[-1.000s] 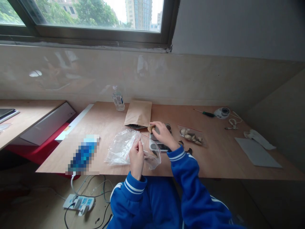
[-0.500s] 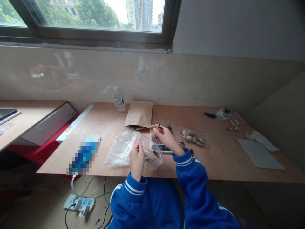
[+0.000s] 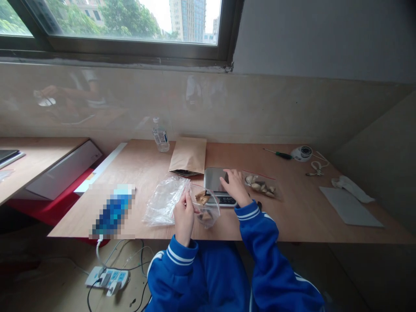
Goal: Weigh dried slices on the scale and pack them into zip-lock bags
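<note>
My left hand [image 3: 183, 212] pinches the rim of a small clear zip bag [image 3: 205, 207] at the table's near edge, holding its mouth apart. Brown and dark pieces [image 3: 203, 198] lie inside the bag. My right hand [image 3: 234, 187] rests with fingers spread on a small silver digital scale [image 3: 214, 180], whose platform looks bare. It holds nothing. A brown paper pouch [image 3: 189, 156] lies just behind the scale. A second clear bag with pale pieces [image 3: 261, 185] sits right of the scale.
Crumpled clear bags [image 3: 164, 200] lie left of my left hand. A water bottle [image 3: 160, 135] stands at the wall. A screwdriver [image 3: 278, 154], a tape roll [image 3: 302, 153], a grey sheet [image 3: 349, 206] and a white cloth [image 3: 351, 187] sit at the right. A power strip [image 3: 106, 277] lies on the floor.
My right hand carried a brown piece from the scale over to the bag, let it go inside, and moved back onto the scale with fingers spread. The left hand kept hold of the bag.
</note>
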{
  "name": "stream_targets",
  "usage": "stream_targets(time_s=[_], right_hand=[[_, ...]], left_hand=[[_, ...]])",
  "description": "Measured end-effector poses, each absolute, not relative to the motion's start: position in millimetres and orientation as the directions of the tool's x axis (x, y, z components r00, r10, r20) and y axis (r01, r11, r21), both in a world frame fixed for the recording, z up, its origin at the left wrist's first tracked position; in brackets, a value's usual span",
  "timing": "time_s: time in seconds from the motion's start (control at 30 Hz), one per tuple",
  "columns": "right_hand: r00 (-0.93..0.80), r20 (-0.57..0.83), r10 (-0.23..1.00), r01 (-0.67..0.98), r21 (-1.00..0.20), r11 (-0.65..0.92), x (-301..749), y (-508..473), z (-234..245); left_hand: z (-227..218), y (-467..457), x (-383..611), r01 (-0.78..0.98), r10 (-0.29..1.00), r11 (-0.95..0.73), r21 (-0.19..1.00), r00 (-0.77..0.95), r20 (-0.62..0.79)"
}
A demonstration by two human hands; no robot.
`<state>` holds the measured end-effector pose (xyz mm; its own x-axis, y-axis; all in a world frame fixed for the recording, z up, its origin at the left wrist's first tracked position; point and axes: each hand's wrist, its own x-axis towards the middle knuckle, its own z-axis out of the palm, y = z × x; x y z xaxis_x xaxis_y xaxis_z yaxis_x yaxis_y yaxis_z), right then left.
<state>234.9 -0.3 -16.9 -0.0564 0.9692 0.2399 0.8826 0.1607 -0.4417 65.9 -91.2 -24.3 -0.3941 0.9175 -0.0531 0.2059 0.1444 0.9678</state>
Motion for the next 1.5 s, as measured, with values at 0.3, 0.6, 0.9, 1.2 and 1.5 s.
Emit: stream_targets(time_s=[0.3, 0.6, 0.9, 1.2, 1.5], right_hand=[[0.017, 0.251, 0.968, 0.792, -0.595, 0.14, 248.3, 9.9, -34.1], [-0.256, 0.168, 0.952, 0.203, -0.953, 0.223, 211.2, -34.9, 30.5], [-0.64, 0.122, 0.759, 0.252, -0.899, 0.357, 206.6, -57.0, 46.6], [-0.567, 0.153, 0.809, 0.333, -0.856, 0.395, 202.5, -54.3, 33.9], [-0.449, 0.072, 0.891, 0.419, -0.864, 0.281, 216.3, -84.0, 10.0]], left_hand=[[-21.3, -93.4, 63.0, 0.269, 0.901, 0.189, 0.944, -0.43, -0.058], [-26.1, -93.3, 54.9, 0.514, 0.865, 0.143, 0.846, -0.48, 0.146], [-29.6, -93.5, 50.1, 0.473, 0.862, 0.077, 0.878, -0.474, 0.18], [-26.9, -93.6, 50.4, 0.411, 0.862, 0.081, 0.908, -0.487, 0.143], [-33.2, -92.5, 45.5, 0.292, 0.86, 0.09, 0.952, -0.504, 0.073]])
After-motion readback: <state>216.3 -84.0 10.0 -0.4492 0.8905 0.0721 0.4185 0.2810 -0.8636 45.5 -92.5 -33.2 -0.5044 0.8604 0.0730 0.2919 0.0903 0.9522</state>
